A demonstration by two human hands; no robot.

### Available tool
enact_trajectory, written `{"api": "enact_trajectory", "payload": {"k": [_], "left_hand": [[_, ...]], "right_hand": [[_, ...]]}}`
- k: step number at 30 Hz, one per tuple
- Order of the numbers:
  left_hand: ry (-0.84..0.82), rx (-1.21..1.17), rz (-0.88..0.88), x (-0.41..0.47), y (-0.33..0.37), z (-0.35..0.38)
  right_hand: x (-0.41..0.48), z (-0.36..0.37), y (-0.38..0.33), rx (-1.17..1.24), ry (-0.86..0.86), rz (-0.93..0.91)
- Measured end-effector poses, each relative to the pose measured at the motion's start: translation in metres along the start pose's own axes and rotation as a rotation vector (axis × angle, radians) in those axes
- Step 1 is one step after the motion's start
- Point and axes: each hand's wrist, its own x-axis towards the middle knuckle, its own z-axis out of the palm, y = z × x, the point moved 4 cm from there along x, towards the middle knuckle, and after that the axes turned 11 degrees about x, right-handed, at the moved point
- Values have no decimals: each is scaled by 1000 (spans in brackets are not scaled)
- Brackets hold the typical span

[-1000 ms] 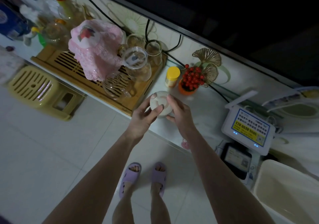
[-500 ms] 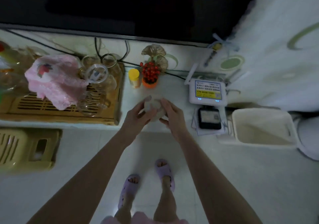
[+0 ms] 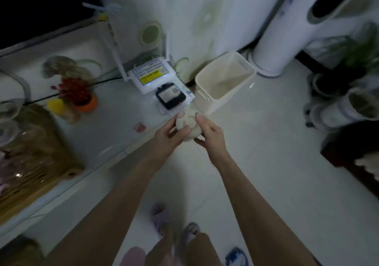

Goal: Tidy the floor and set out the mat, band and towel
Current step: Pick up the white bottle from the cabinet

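Pale tiled floor (image 3: 266, 153) fills most of the view, and the whole shot is dim and pretty smeared. I'll use the cream bin (image 3: 225, 99) as the anchor. Just in front of the bin, at its near-left corner, both hands meet around a pale round thing (image 3: 187, 126). It's up off the floor, and honestly I can't tell what it is, maybe a rolled-up bundle. The left hand (image 3: 168, 136) has its thumb and fingers curled round the left side. The right hand (image 3: 211, 134) grips the right side with the thumb tucked underneath, so both are grasping it. Left of the bin runs a low white counter (image 3: 114, 122). A small black device (image 3: 171, 95) sits at the counter end nearest the bin, with a white box with a yellow label (image 3: 150, 77) just behind it. Further left of the bin are an orange pot of red berries (image 3: 82, 99) and a yellow-capped bottle (image 3: 57, 106), then a wooden tray (image 3: 34, 153) well off to the left. Behind and right of the bin stands a tall white tower appliance (image 3: 274, 46). Some plant pots (image 3: 348, 106) are well off to the right. Lilac slippers (image 3: 162, 218) are down at the bottom, well in front of the bin.
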Motion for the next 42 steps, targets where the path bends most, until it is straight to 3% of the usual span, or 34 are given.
{"api": "enact_trajectory", "payload": {"k": [11,26,42], "left_hand": [[-441,76,-62,-58,-23,176],[-795,248,-156,-165,-86,371],[-1108,420,-304,-106,-217,518]], "right_hand": [[-115,-175,12,171,350,-124],[-263,-360,73,415,712,-170],[-219,-515,165,649,945,-138]]}}
